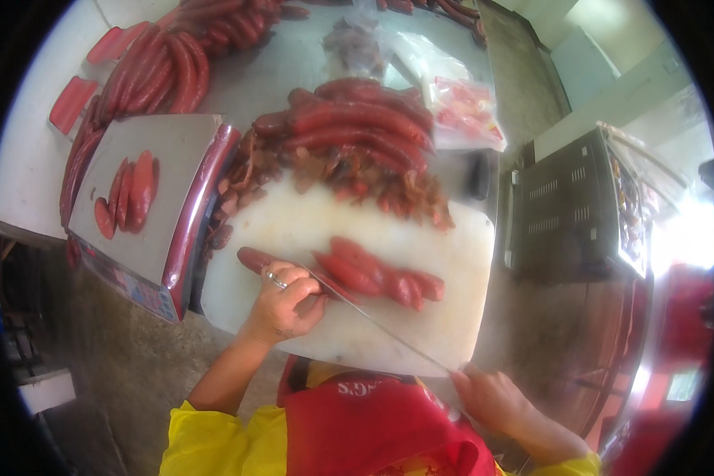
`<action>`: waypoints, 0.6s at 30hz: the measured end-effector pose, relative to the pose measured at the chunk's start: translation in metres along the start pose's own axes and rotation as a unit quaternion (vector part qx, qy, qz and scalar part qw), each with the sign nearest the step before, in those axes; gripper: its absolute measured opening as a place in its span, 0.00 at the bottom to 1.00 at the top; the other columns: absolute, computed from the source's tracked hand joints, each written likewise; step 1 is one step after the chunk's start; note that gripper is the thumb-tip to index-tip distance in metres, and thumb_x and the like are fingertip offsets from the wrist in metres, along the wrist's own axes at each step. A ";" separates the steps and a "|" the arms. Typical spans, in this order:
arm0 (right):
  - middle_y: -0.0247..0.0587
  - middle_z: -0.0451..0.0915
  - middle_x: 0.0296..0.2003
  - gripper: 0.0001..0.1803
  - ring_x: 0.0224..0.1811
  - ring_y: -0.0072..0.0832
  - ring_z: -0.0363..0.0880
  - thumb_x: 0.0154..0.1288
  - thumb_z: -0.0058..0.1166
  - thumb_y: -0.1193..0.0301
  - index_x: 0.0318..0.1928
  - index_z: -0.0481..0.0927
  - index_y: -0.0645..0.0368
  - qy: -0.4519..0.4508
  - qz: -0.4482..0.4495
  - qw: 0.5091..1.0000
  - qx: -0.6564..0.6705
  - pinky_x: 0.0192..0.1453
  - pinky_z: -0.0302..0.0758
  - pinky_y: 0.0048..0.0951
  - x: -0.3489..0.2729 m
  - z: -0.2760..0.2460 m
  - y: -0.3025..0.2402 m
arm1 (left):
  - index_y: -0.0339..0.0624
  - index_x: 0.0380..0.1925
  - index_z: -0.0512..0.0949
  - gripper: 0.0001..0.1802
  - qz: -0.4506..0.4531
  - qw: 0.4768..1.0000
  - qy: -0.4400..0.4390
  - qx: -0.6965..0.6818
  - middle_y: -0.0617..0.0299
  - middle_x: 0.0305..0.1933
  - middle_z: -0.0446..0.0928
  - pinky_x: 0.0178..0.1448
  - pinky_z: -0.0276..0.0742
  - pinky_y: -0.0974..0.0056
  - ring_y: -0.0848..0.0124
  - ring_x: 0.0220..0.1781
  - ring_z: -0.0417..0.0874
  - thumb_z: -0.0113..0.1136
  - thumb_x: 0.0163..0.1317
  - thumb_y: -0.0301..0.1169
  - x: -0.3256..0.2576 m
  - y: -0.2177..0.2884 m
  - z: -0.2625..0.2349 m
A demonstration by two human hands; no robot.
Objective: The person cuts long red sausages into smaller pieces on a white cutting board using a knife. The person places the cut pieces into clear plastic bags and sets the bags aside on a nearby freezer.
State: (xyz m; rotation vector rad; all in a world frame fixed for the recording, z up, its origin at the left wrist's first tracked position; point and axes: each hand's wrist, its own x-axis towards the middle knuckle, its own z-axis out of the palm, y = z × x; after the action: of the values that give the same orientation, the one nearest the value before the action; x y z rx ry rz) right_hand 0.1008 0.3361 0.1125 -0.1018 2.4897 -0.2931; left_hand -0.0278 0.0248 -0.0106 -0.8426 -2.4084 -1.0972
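My left hand [285,300], with a ring on one finger, is closed around a reddish sausage [254,259] and presses it to the white cutting board [289,210]. In my right hand [492,398] is the handle of a long, thin knife [385,327], mostly hidden by the fingers. Its blade slants up and left across the board, with the far end right beside my left fingers at the sausage. Several red sausage pieces [377,274] lie side by side just beyond the blade.
Brown casing peelings [373,178] and whole sausages [357,119] lie along the board's far edge. To the left, a scale [186,151] holds several sausage pieces [139,190]. A plastic bag [464,111] lies far right; more sausages [166,71] are heaped far left. A dark metal cabinet [563,210] stands right.
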 end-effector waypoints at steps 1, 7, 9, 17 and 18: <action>0.52 0.75 0.17 0.20 0.19 0.52 0.77 0.73 0.46 0.57 0.30 0.72 0.60 0.057 -0.070 0.995 0.035 0.22 0.73 0.49 0.021 0.006 -0.008 | 0.47 0.29 0.77 0.14 -0.004 1.000 -0.001 -0.017 0.64 0.38 0.74 0.48 0.67 0.58 0.62 0.42 0.74 0.69 0.40 0.24 -0.001 -0.001 -0.001; 0.49 0.76 0.24 0.15 0.22 0.51 0.77 0.75 0.43 0.61 0.37 0.74 0.60 0.093 -0.163 0.981 0.052 0.27 0.74 0.50 0.074 0.017 -0.020 | 0.46 0.30 0.78 0.13 0.029 0.999 0.021 0.014 0.61 0.37 0.74 0.48 0.70 0.59 0.60 0.41 0.74 0.68 0.42 0.23 -0.006 -0.003 -0.013; 0.51 0.78 0.20 0.19 0.23 0.51 0.79 0.73 0.45 0.56 0.37 0.74 0.61 0.064 -0.115 0.991 0.020 0.28 0.75 0.47 0.038 0.004 -0.009 | 0.45 0.31 0.78 0.13 0.007 0.999 0.021 0.033 0.61 0.38 0.74 0.48 0.70 0.58 0.60 0.40 0.74 0.68 0.43 0.23 -0.007 -0.005 -0.018; 0.53 0.77 0.19 0.22 0.21 0.51 0.79 0.73 0.45 0.54 0.31 0.73 0.61 -0.041 -0.017 0.999 0.002 0.23 0.74 0.48 0.019 -0.001 -0.028 | 0.44 0.31 0.78 0.14 -0.008 1.000 0.009 -0.001 0.61 0.38 0.75 0.46 0.72 0.58 0.59 0.40 0.74 0.70 0.41 0.24 -0.004 -0.014 -0.019; 0.53 0.77 0.19 0.21 0.22 0.51 0.79 0.73 0.44 0.55 0.32 0.74 0.61 0.012 -0.059 0.997 0.053 0.24 0.75 0.48 0.039 0.006 -0.037 | 0.44 0.31 0.78 0.14 -0.007 1.000 0.005 -0.008 0.61 0.38 0.75 0.46 0.72 0.59 0.59 0.40 0.74 0.69 0.41 0.23 -0.005 -0.015 -0.019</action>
State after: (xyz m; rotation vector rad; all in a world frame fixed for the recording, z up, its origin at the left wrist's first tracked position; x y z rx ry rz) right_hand 0.0733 0.2935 0.0944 -0.2018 2.4909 -0.4774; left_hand -0.0322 0.0008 -0.0094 -0.8253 -2.4038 -1.1238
